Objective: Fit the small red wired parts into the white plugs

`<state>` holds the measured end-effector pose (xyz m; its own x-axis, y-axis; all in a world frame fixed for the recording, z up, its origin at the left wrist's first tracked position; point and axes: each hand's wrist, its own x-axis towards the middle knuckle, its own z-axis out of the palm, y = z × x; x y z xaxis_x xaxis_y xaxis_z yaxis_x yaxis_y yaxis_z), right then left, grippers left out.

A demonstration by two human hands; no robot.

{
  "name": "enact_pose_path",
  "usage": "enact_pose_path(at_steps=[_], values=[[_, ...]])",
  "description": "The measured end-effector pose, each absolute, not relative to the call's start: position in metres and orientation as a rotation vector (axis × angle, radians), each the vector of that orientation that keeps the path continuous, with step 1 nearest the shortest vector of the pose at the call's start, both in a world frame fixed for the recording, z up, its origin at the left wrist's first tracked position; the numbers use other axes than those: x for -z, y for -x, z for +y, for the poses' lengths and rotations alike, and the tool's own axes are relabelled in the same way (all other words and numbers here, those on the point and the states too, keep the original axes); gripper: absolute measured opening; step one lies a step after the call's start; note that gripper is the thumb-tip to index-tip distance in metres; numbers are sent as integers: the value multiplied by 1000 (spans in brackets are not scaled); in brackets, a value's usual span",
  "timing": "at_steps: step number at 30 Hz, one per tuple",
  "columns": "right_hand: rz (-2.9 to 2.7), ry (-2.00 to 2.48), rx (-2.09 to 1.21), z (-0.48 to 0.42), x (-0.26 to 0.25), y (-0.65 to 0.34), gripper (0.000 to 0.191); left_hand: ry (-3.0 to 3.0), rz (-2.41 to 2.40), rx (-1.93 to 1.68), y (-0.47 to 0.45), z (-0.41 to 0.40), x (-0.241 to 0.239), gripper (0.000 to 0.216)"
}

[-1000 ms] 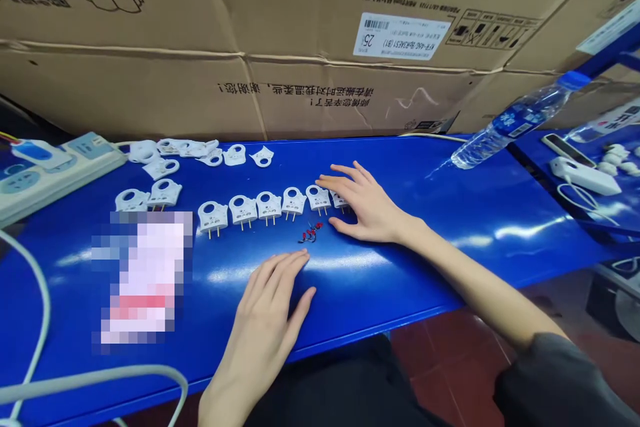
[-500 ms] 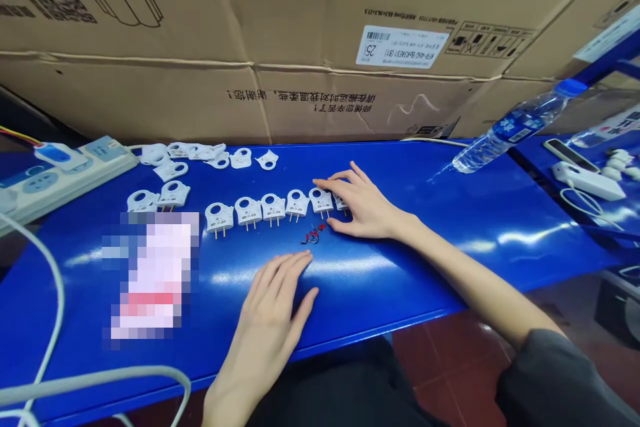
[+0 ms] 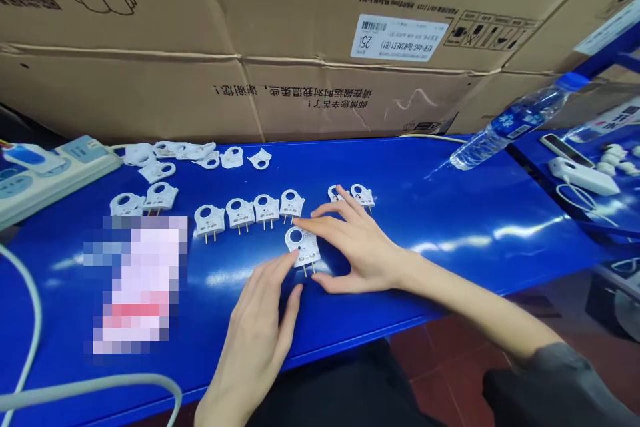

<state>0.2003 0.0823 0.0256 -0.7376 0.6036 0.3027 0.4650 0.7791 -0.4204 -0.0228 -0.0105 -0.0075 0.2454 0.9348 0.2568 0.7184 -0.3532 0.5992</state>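
A single white two-pin plug (image 3: 303,247) lies on the blue table (image 3: 450,213), pulled out in front of a row of several like plugs (image 3: 240,212). My right hand (image 3: 357,247) rests over the table with fingers spread; its index finger lies on the plug's top edge and the thumb sits just below the pins. My left hand (image 3: 265,320) lies flat with its fingers straight, the fingertips touching the plug's left side. Two more plugs (image 3: 363,195) sit just beyond my right hand.
Loose white plug shells (image 3: 165,155) lie at the back left beside a power strip (image 3: 50,170). A large cardboard box (image 3: 300,33) walls off the back. A water bottle (image 3: 510,121) lies at the right. A white cable (image 3: 75,387) runs along the front left.
My right hand has drawn back from the row toward me, bringing one plug with it. My left hand has slid forward to that plug. The small red parts are out of sight.
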Motion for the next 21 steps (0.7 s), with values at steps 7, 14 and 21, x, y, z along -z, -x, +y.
enact_pose_path(at_steps=[7, 14, 21], values=[[-2575, 812, -532, 79, -22, -199, 79, -2147, 1515, -868, 23, -10, 10, 35], [-2662, 855, -400, 92, -22, -209, 78, -2166, 1509, -946, 25, -10, 8, 23], [-2652, 1093, -135, 100, -19, -212, 22, -2211, 1490, -956, 25, -10, 11, 22]])
